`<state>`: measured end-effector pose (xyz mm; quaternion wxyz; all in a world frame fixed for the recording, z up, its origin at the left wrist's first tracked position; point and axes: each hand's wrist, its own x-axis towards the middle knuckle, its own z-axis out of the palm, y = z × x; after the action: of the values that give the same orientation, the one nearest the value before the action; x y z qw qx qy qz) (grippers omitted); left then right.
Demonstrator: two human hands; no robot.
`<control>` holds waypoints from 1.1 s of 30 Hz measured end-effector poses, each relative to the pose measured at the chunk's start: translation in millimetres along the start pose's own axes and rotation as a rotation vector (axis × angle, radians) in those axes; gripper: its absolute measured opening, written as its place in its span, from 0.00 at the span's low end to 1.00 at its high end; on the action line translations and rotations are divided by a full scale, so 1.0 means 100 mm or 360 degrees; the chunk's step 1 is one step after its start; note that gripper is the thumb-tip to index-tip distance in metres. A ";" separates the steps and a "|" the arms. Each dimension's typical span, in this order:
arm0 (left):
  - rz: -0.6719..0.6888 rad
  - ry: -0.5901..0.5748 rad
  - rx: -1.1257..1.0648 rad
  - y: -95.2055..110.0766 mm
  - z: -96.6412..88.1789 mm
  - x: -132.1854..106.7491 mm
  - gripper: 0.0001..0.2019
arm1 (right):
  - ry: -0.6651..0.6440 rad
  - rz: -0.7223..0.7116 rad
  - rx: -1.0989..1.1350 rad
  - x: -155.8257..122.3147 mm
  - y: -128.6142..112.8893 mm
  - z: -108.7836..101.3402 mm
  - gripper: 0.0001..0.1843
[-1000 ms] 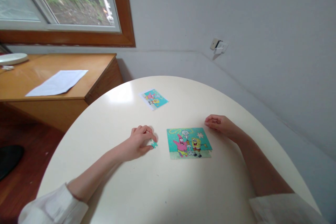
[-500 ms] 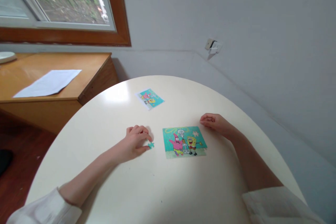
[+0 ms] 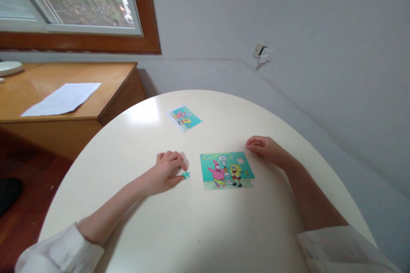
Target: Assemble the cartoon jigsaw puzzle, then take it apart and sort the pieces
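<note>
My left hand [image 3: 169,169] rests on the table left of the puzzle. Its thumb and forefinger pinch a small teal jigsaw piece [image 3: 186,175]. A nearly whole cartoon jigsaw puzzle [image 3: 209,171] lies flat between my hands, showing a pink starfish, a grey-green figure and a yellow square one. Bare tabletop shows through a piece-shaped gap in its upper right, and a small notch breaks its right edge near the bottom. My right hand [image 3: 261,146] lies on its side just off the puzzle's upper right corner, fingers curled in, with nothing visible in them.
A small printed picture [image 3: 187,118] of the same scene lies farther back on the round white table [image 3: 224,230]. To the left, a wooden desk [image 3: 117,77] bears a sheet of paper [image 3: 64,99]. A wall with a socket [image 3: 263,53] stands behind.
The view has shifted slightly, so everything sits a little farther right and higher. Both hands keep their places on the table, and the left still pinches the jigsaw piece.
</note>
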<state>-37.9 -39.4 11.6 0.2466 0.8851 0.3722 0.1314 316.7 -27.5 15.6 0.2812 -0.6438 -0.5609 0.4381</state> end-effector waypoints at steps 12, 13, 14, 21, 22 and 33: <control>-0.0042 -0.0011 -0.0025 0.06 -0.03 0.00 0.07 | 0.0017 -0.0006 -0.0027 0.00 0.00 -0.01 0.24; -0.0030 -0.0007 -0.0032 0.05 -0.02 0.00 0.07 | 0.0020 -0.0013 -0.0032 0.00 0.00 -0.01 0.24; -0.0017 -0.0009 -0.0044 0.05 -0.02 0.00 0.07 | 0.0021 -0.0017 -0.0038 0.00 0.00 -0.01 0.24; -0.0005 -0.0061 -0.0190 0.09 -0.03 -0.01 0.03 | 0.0026 -0.0026 -0.0050 -0.01 -0.03 -0.01 0.24; 0.0005 -0.0062 -0.0211 0.10 -0.03 -0.01 0.02 | 0.0029 -0.0030 -0.0054 -0.02 -0.04 -0.01 0.24; -0.0160 0.0051 -0.0947 0.11 0.08 0.03 0.10 | 0.0049 -0.0046 -0.0022 -0.03 -0.09 -0.05 0.23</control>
<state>-25.7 -46.2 10.4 0.4955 0.7522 0.3645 0.2362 316.6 -27.5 26.2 0.2917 -0.6441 -0.5687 0.4202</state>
